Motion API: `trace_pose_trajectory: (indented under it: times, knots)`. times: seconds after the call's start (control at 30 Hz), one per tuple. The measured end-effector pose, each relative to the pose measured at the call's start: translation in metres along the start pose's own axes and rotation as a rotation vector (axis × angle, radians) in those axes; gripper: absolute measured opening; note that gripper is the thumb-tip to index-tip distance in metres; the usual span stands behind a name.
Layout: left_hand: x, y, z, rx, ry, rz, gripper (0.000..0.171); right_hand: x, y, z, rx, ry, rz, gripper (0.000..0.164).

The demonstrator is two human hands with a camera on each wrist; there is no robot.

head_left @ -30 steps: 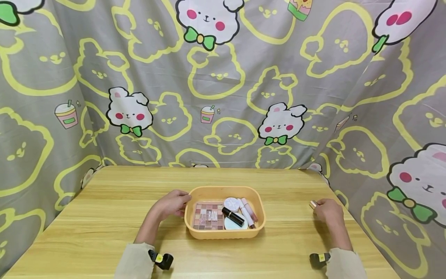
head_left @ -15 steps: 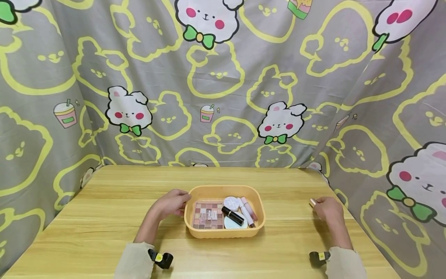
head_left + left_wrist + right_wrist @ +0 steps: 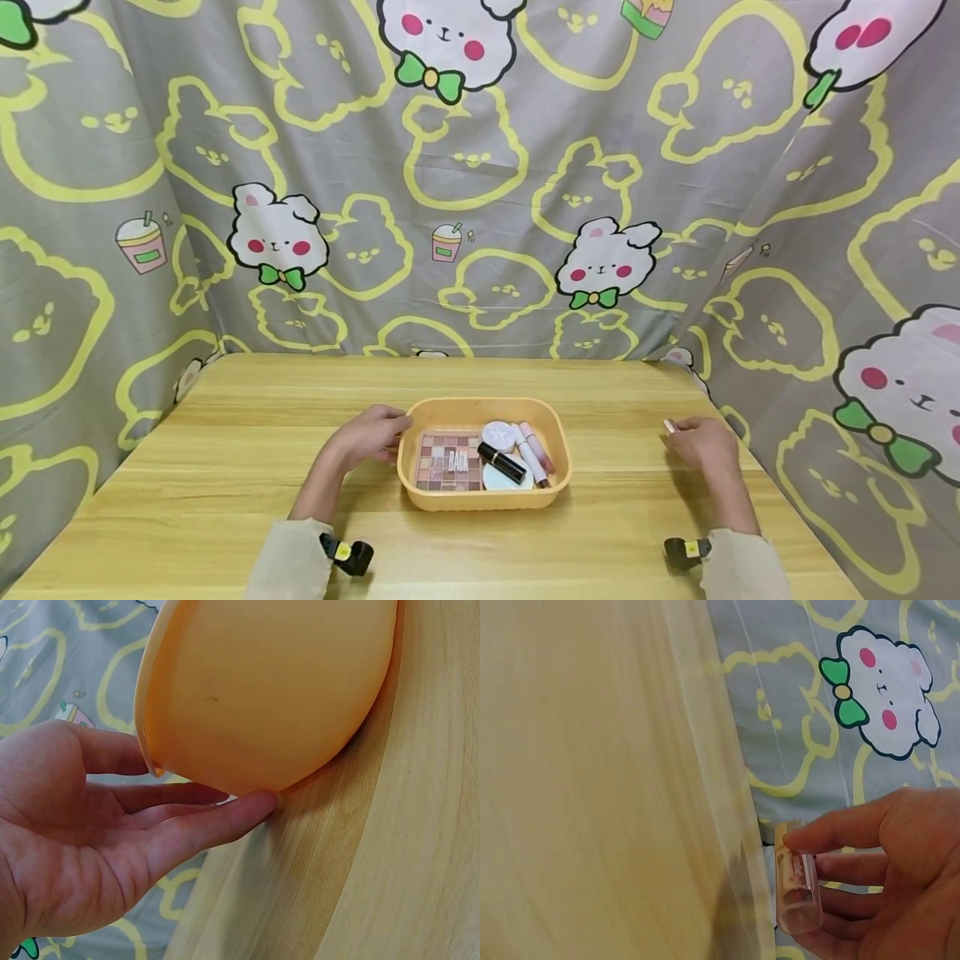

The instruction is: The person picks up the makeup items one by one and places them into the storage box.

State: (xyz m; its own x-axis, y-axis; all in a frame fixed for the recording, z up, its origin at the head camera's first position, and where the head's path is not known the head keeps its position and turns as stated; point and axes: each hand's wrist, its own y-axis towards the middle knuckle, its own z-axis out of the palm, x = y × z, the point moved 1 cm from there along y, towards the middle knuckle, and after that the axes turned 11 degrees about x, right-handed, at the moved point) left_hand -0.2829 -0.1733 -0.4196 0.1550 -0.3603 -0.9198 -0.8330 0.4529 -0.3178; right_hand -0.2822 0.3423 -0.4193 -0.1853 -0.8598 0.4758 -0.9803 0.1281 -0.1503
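Note:
In the head view my left hand (image 3: 372,435) holds the left end of a yellow-orange plastic basket (image 3: 483,500). Seen from the left wrist, the thumb (image 3: 259,806) presses low on the outer wall and the index finger reaches behind the rim. Inside the basket lie an eyeshadow palette (image 3: 450,462), a black-capped tube (image 3: 501,463), two round compacts, the white one (image 3: 498,436) uppermost, and slim pinkish tubes (image 3: 529,454). My right hand (image 3: 705,446), over the table's right side, pinches a small clear cosmetic tube (image 3: 798,889) with a rosy inside between thumb and fingers.
The basket stands on a light wood table (image 3: 600,550), around the middle. A grey curtain (image 3: 480,208) with yellow outlines and white bunnies hangs behind the table and along both sides. Each wrist carries a small black camera, such as the left one (image 3: 352,557).
My right hand has turned and risen slightly, so the small tube's end now shows pale and points more up. The left hand and the basket have stayed put.

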Motion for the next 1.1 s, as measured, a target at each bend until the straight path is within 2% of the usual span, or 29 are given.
trace_pose_trajectory:
  times: [0.3,0.73,1.1]
  knots:
    - [0.001,0.001,0.0,0.0,-0.003,0.005,0.042,0.016,-0.001,0.007,0.003,0.078,-0.016,0.044]
    - [0.0,0.001,0.001,-0.015,-0.001,-0.005,0.043,0.037,-0.008,0.011,0.037,0.124,-0.055,0.035]
    - [0.0,0.001,0.001,-0.018,-0.002,0.0,0.043,0.057,-0.014,0.012,0.051,0.159,-0.1,0.033]
